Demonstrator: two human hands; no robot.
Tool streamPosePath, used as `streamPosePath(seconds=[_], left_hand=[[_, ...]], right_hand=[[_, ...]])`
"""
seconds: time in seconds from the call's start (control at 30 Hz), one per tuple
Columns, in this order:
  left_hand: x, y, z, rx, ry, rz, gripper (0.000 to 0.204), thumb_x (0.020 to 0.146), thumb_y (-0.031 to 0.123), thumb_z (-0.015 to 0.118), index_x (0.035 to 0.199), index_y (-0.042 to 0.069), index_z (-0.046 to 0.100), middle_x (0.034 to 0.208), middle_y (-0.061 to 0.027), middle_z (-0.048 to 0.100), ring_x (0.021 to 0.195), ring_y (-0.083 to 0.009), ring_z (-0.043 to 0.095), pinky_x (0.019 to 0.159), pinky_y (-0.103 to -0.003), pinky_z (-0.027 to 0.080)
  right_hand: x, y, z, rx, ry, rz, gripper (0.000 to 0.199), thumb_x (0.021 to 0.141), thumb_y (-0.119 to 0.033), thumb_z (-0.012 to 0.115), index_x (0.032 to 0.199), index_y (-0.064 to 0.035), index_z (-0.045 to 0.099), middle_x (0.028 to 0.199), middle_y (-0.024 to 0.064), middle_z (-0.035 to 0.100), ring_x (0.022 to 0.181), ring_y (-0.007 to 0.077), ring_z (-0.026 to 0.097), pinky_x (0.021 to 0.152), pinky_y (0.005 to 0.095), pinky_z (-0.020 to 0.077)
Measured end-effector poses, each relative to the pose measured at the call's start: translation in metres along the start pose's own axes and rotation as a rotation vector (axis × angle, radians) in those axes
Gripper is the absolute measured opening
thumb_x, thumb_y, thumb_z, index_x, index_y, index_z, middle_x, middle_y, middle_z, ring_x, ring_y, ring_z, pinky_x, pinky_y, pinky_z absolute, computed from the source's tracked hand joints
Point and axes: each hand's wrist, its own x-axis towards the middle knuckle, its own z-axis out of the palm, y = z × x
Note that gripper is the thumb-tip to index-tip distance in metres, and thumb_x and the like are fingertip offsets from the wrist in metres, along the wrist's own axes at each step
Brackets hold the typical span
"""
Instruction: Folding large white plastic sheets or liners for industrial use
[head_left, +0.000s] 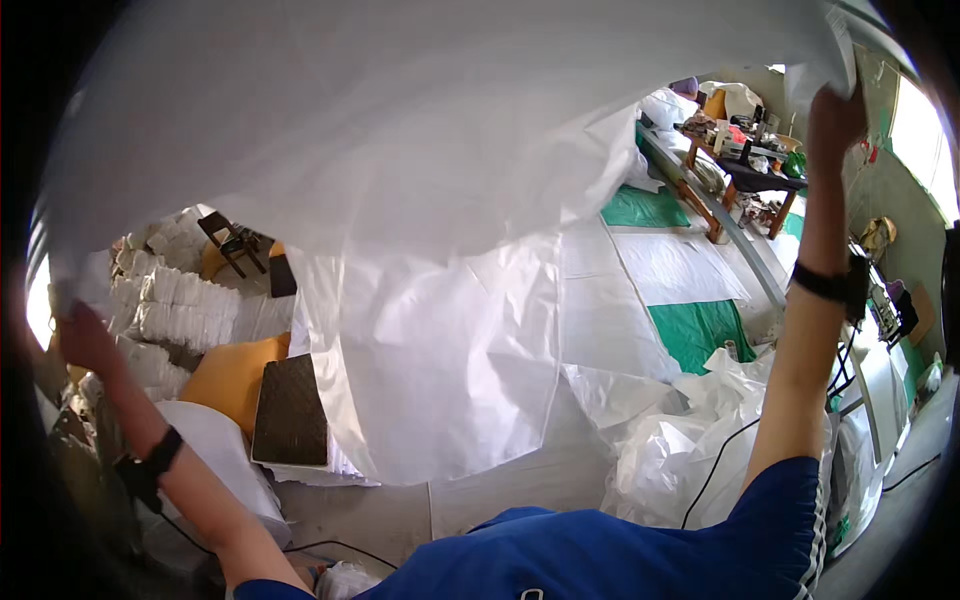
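A large translucent white plastic sheet [430, 350] is spread out before me and fills the upper middle, its lower part hanging in glossy folds. Raised high at the far right, my right hand [836, 118] is closed around a gathered edge of it. My left hand [86, 338], out at the far left and lower, has its fingers closed at the sheet's other side; the fingertips are partly lost in the dim rim. Both arms are stretched wide apart, a black band on each wrist.
Stacks of folded white plastic [185, 305], a dark chair [232, 240], a yellow bag [235, 375] and a dark box [290, 412] lie left. Crumpled clear plastic [690, 430] is heaped on the right. A cluttered table [760, 180] stands beyond green strips [700, 335]. Black cables trail by both arms.
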Motion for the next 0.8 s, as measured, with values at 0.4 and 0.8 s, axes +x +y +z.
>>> streamPosePath(seconds=[0.4,0.8], left_hand=[[-0.345,-0.016,-0.139,0.834,-1.148,0.192,0.012,0.07,0.019,0.067,0.082,0.016,0.068,0.096,-0.0033,0.062,0.102,-0.0238,0.051,0.107,-0.052,0.023],[-0.365,0.171,0.001,-0.089,-1.184,0.323,0.024,0.066,0.003,0.065,0.088,0.009,0.058,0.082,-0.0102,0.056,0.079,-0.0333,0.058,0.069,-0.043,0.046]], right_hand=[[-0.41,0.099,-0.172,0.019,-1.57,-0.236,0.031,0.076,-0.003,0.053,0.097,-0.0195,0.069,0.107,-0.0008,0.066,0.109,0.0227,0.057,0.104,0.0512,0.0311],[-0.399,0.09,-0.104,-0.159,-1.388,-0.427,0.018,0.075,-0.022,0.059,0.086,-0.0133,0.07,0.128,0.0078,0.053,0.121,0.0275,0.04,0.105,0.0467,0.0234]])
